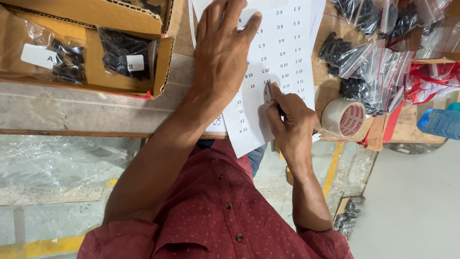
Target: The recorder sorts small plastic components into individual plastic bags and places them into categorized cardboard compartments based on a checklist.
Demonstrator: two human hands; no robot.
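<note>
A white sheet of paper [282, 52] printed with columns of small labels lies on the table and hangs over its near edge. My left hand [223, 45] lies flat on the sheet's left part, fingers spread, pressing it down. My right hand [290, 122] grips a thin dark tool, a blade or pen [270, 90], with its tip touching the sheet among the middle columns. I cannot tell which kind of tool it is.
An open cardboard box [160, 67] at the left holds labelled clear bags of black parts [122, 55]. More zip bags of black parts [369, 62] pile at the right. A roll of clear tape [342, 117] and a blue bottle [441, 122] sit near the table's edge.
</note>
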